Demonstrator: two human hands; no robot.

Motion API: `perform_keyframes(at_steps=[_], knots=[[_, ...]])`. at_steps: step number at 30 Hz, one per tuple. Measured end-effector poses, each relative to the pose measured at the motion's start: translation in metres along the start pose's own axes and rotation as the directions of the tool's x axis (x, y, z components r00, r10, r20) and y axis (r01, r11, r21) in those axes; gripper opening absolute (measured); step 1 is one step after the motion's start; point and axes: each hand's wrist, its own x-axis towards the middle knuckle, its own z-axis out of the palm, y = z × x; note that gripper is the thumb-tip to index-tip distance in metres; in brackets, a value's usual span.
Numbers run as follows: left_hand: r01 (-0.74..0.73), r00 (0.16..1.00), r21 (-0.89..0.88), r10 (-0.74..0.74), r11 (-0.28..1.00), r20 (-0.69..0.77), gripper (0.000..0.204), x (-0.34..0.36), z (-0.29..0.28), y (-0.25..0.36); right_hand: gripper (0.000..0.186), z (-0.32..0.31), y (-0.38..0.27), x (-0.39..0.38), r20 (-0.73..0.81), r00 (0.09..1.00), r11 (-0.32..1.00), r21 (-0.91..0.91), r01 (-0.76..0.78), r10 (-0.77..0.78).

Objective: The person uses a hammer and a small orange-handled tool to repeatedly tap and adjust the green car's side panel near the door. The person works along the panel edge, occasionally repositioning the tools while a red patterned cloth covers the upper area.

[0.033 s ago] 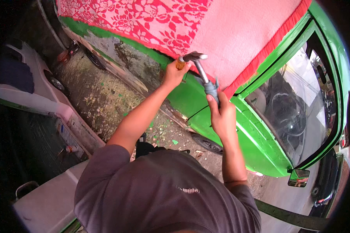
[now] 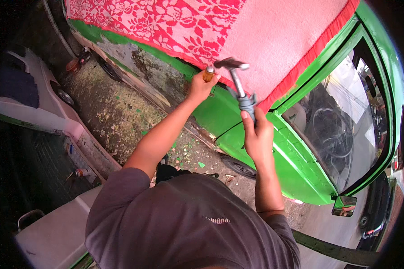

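Left hand (image 2: pixel 201 87) clamped on amber-handled chisel (image 2: pixel 208 73), seemingly against green car (image 2: pixel 238 130); right hand (image 2: pixel 258 134) gripping raised hammer (image 2: pixel 238 83). Best struck squarely on the butt, chisel steady.

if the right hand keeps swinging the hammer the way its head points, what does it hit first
Most likely the orange-handled tool that the left hand holds against the green car body. The hammer in the right hand has its head beside that tool's end, though depth is hard to judge.

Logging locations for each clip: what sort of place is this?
Probably an outdoor vehicle body-repair yard: a green car with scraped, bare panels, paint flakes on the dirt ground, and a hammer in the right hand.
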Motion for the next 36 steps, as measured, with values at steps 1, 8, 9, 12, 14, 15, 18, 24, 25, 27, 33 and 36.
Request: perform_keyframes(at_steps=[1, 8, 9, 12, 14, 15, 18, 24, 25, 27, 33, 36], knots=[[0.022, 1.0, 0.026, -0.022, 0.999, 0.003, 0.02, -0.002, -0.001, -0.004, 0.023, 0.001, 0.003, -0.001, -0.028, 0.999, 0.998, 0.066, 0.017, -0.015], [-0.002, 0.993, -0.061, 0.01, 0.998, 0.119, 0.027, -0.004, 0.006, -0.016, 0.029, 0.03, 0.03, 0.014, -0.004, 0.997, 0.996, -0.041, 0.08, -0.08], [0.005, 0.991, 0.017, -0.007, 1.0, 0.133, 0.026, -0.005, 0.008, -0.019, 0.03, 0.033, 0.036, 0.011, -0.008, 0.999, 0.999, -0.002, 0.046, -0.046], [0.031, 0.986, 0.054, -0.039, 0.998, 0.164, 0.021, -0.007, 0.004, -0.018, 0.031, 0.042, 0.053, 0.004, -0.01, 1.0, 0.986, 0.166, -0.021, 0.023], [0.066, 0.972, -0.014, -0.061, 0.998, 0.228, 0.019, -0.009, 0.003, -0.003, 0.03, 0.048, 0.07, -0.006, 0.003, 0.995, 0.949, 0.299, -0.095, 0.099], [0.087, 0.965, -0.037, -0.074, 0.996, 0.252, 0.018, -0.01, -0.001, 0.003, 0.029, 0.052, 0.075, -0.01, 0.02, 0.993, 0.928, 0.353, -0.119, 0.119], [0.07, 0.945, -0.05, -0.05, 0.996, 0.323, 0.021, -0.002, -0.005, 0.01, 0.028, 0.056, 0.083, -0.01, 0.07, 0.983, 0.829, 0.53, -0.182, 0.171], [0.105, 0.938, -0.136, -0.053, 0.985, 0.342, 0.021, 0.003, -0.034, -0.004, 0.027, 0.053, 0.08, -0.011, 0.062, 0.98, 0.796, 0.575, -0.19, 0.189], [0.114, 0.951, -0.181, -0.054, 0.977, 0.306, 0.021, 0.002, -0.037, -0.004, 0.027, 0.053, 0.08, -0.012, 0.069, 0.979, 0.792, 0.578, -0.195, 0.191], [0.102, 0.981, -0.302, -0.045, 0.948, 0.19, 0.018, -0.003, -0.043, -0.008, 0.027, 0.052, 0.082, -0.01, 0.075, 0.98, 0.782, 0.592, -0.194, 0.187], [-0.002, 1.0, -0.457, 0.016, 0.89, 0.027, 0.015, -0.024, -0.052, -0.017, 0.024, 0.045, 0.083, -0.011, 0.108, 0.973, 0.757, 0.612, -0.228, 0.205], [-0.011, 0.998, -0.399, 0.035, 0.917, 0.052, 0.016, -0.018, -0.05, -0.01, 0.022, 0.042, 0.086, -0.012, 0.124, 0.967, 0.726, 0.64, -0.251, 0.224]])
